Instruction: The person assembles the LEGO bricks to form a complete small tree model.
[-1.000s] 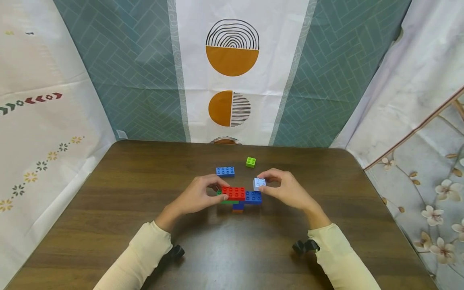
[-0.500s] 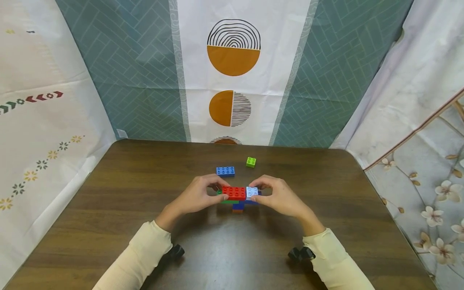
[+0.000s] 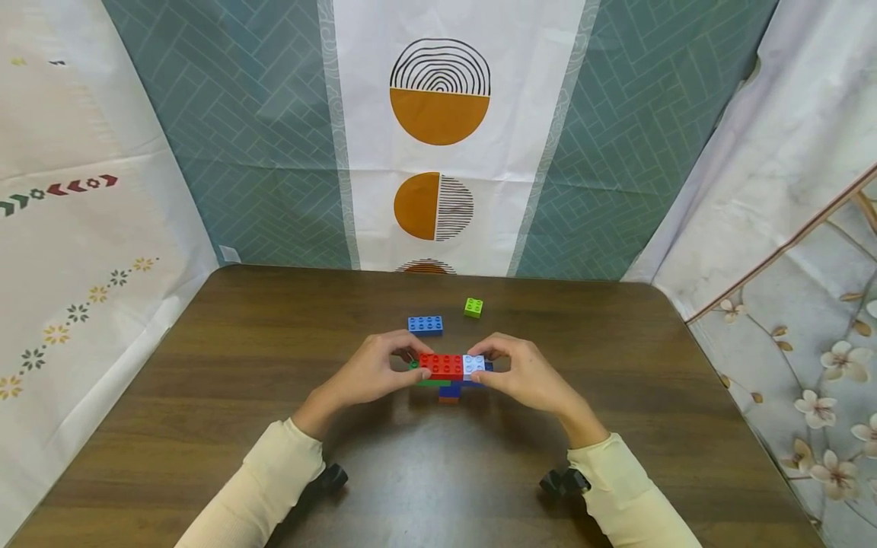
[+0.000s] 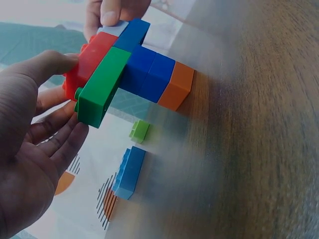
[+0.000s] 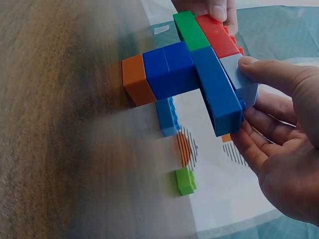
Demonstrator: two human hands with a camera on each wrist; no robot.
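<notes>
My left hand (image 3: pixel 373 371) pinches the left end of a red brick (image 3: pixel 441 366) between thumb and fingers. A pale bluish-white brick (image 3: pixel 473 366), short and square, is pinched by my right hand (image 3: pixel 533 374). It sits flush against the red brick's right end. Below these two lie a green brick (image 4: pixel 103 85) on the left and a long blue brick (image 5: pixel 218 89) on the right, end to end. Two darker blue bricks (image 5: pixel 169 68) stacked beneath form a stem. An orange brick (image 4: pixel 176 87) is the base, on the table.
Behind the built piece, a loose blue brick (image 3: pixel 425 325) and a small lime-green brick (image 3: pixel 473 307) lie on the brown wooden table (image 3: pixel 274 320). Patterned cloth (image 3: pixel 438 152) hangs at the table's far edge, with more on both sides.
My right hand has moved left with the white brick, from above the blue brick to against the red brick, lowered onto the blue one. The left hand has stayed on the red brick.
</notes>
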